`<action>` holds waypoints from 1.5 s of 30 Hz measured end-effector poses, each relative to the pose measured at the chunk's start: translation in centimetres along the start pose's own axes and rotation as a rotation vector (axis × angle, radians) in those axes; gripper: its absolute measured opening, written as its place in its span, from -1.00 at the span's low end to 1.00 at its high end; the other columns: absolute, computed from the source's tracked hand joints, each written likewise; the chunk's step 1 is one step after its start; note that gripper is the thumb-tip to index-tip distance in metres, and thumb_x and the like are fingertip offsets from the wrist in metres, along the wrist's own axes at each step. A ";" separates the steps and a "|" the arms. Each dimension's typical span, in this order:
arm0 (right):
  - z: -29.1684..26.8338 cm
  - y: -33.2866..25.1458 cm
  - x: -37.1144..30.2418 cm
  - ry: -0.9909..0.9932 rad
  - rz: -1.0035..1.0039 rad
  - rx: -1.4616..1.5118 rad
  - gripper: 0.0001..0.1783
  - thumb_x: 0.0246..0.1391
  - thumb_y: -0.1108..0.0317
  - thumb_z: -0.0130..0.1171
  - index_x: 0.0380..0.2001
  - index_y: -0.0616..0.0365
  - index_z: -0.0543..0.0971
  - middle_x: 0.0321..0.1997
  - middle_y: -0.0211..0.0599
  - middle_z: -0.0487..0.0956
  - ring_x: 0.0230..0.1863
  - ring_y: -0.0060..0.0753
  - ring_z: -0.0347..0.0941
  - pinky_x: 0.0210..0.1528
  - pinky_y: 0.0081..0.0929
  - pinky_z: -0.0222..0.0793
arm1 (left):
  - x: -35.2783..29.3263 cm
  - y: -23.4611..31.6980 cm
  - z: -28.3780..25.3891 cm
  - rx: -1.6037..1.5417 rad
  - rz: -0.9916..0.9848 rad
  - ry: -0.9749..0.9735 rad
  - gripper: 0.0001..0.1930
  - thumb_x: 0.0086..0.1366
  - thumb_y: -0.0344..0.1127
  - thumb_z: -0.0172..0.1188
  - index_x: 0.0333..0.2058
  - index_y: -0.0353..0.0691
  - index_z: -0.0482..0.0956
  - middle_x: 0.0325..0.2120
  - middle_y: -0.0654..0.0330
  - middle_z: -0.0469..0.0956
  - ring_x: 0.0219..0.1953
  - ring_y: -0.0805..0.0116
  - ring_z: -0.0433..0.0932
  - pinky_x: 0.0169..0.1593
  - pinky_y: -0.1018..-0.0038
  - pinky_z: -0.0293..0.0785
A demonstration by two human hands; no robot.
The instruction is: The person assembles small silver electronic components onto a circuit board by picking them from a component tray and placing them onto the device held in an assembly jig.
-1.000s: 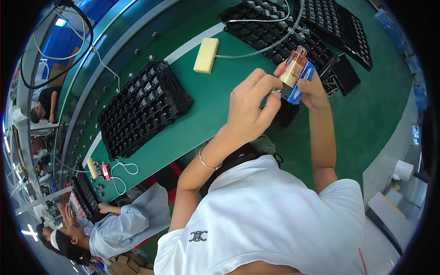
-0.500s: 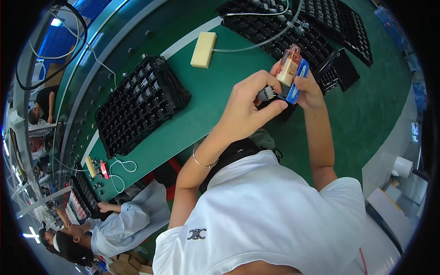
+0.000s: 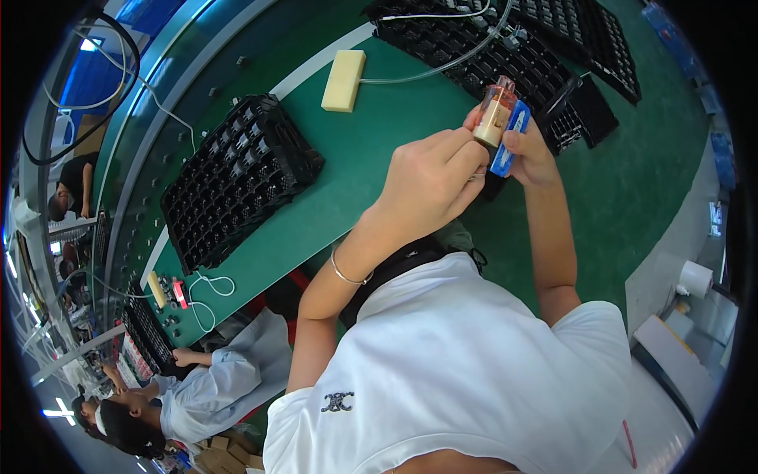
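My right hand (image 3: 535, 156) is closed around a handheld device with a cream body and a clear reddish top (image 3: 494, 114), and a blue block (image 3: 509, 141) lies along its side. The thumb presses on the blue block. At the lower end of the device, my left hand (image 3: 433, 180) is closed with its fingertips touching or nearly touching it. A small grey part with metal pins (image 3: 478, 176) is in those fingers, mostly hidden by them, with just a metallic glint showing.
On the green table (image 3: 316, 213) stands a black compartment tray (image 3: 237, 178) holding small grey parts. A pale yellow block (image 3: 343, 80) lies beyond my hands, a clear tube (image 3: 418, 79) running from it. More black trays (image 3: 489, 55) are at the far right. A person (image 3: 213, 387) sits at left.
My left hand has turned and closed in toward the lower end of the device, covering the grey part that showed before. My right hand stays nearly in place.
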State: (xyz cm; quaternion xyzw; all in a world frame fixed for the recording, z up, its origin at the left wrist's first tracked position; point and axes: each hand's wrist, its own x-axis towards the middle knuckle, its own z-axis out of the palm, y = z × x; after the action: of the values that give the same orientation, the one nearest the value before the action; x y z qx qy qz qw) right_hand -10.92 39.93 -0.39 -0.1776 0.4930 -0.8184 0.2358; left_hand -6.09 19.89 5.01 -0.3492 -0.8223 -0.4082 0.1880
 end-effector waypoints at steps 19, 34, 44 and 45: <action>-2.3 -1.7 -2.1 0.435 -0.132 -0.175 -0.46 0.13 0.13 0.21 0.03 0.32 0.41 -0.20 -0.16 0.58 -0.36 -0.62 0.51 -0.62 -0.76 0.32 | -4.5 -2.0 10.1 -0.632 -0.567 -0.551 -0.73 0.23 -0.40 0.16 -0.14 -0.28 0.32 -0.34 0.10 0.50 -0.38 0.30 0.53 -0.30 0.44 0.43; 7.7 0.7 4.4 0.135 0.014 -0.067 -0.55 0.17 0.18 0.09 -0.03 0.36 0.45 -0.29 -0.25 0.59 -0.54 -0.70 0.49 -0.71 -0.78 0.34 | -4.5 -3.1 -2.8 -0.815 -0.576 0.262 -0.53 0.17 -0.40 0.37 -0.09 -0.22 0.24 -0.43 0.29 0.49 -0.46 0.68 0.36 -0.40 0.71 0.25; 7.7 2.0 6.2 -0.018 0.201 0.009 -0.50 0.14 0.17 0.15 0.01 0.33 0.42 -0.26 -0.22 0.59 -0.56 -0.64 0.50 -0.72 -0.71 0.36 | -5.4 -3.2 -5.8 -0.915 -0.689 0.172 -0.37 0.08 -0.40 0.45 -0.02 -0.20 0.16 -0.39 0.16 0.60 -0.35 0.63 0.49 -0.36 0.72 0.36; 7.6 2.0 6.4 -0.054 0.223 0.008 -0.48 0.13 0.17 0.17 0.03 0.33 0.40 -0.25 -0.21 0.59 -0.55 -0.63 0.51 -0.71 -0.70 0.37 | -5.5 -3.8 -6.2 -0.875 -0.687 0.117 -0.36 0.08 -0.39 0.46 -0.01 -0.19 0.16 -0.39 0.16 0.61 -0.34 0.62 0.50 -0.35 0.72 0.36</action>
State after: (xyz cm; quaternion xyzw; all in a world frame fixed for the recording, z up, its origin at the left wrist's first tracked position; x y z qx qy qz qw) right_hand -11.83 30.05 1.64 -0.1425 0.4999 -0.7840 0.3394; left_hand -4.92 11.03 3.37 -0.0833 -0.6308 -0.7680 -0.0731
